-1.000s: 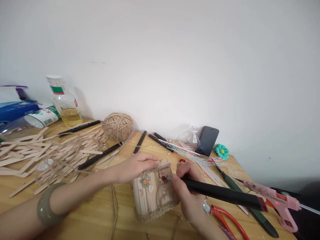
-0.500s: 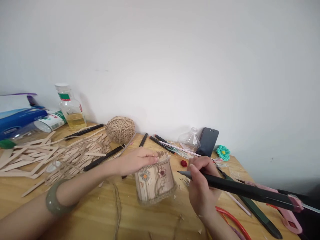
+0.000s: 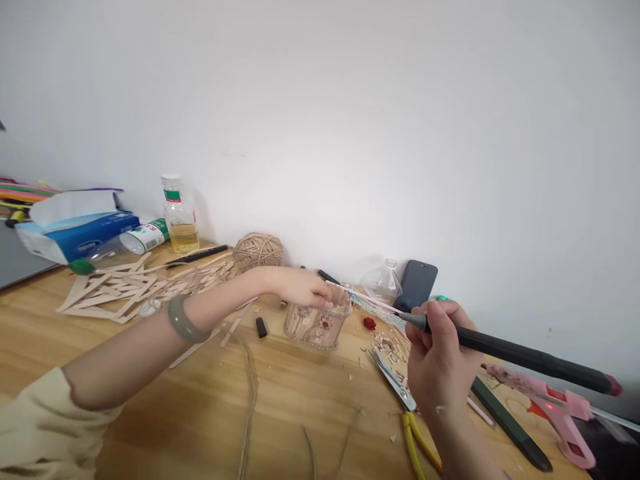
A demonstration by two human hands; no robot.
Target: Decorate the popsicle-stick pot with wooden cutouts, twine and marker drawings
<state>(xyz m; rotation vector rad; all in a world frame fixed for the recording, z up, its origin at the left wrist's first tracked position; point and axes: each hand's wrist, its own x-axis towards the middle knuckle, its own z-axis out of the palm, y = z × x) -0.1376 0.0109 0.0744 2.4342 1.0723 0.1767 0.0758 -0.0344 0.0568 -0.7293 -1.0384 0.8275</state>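
Observation:
A small wooden-stick basket (image 3: 313,328) trimmed with twine and painted with flowers stands at the middle of the table. Over its rim reaches my left hand (image 3: 303,288), fingers bent down and closed; what they grip there is hidden. My right hand (image 3: 443,347), to the right of the basket, is closed around a black marker (image 3: 530,360), whose grey tip points left. Between basket and right hand lies a small red rose (image 3: 369,323). A black pen cap (image 3: 261,327) rests left of the basket.
Twine ball (image 3: 259,251), wooden sticks (image 3: 115,287), oil bottle (image 3: 181,220) and tissue pack (image 3: 85,230) are at the back left. Yellow-handled pliers (image 3: 400,393), a pink glue gun (image 3: 563,413) and a green tool (image 3: 515,427) lie right. A phone (image 3: 417,283) leans on the wall.
The view has shifted. The basket now stands upright and farther back. My right hand and marker have moved right, uncovering the pliers. The pen cap now shows left of the basket.

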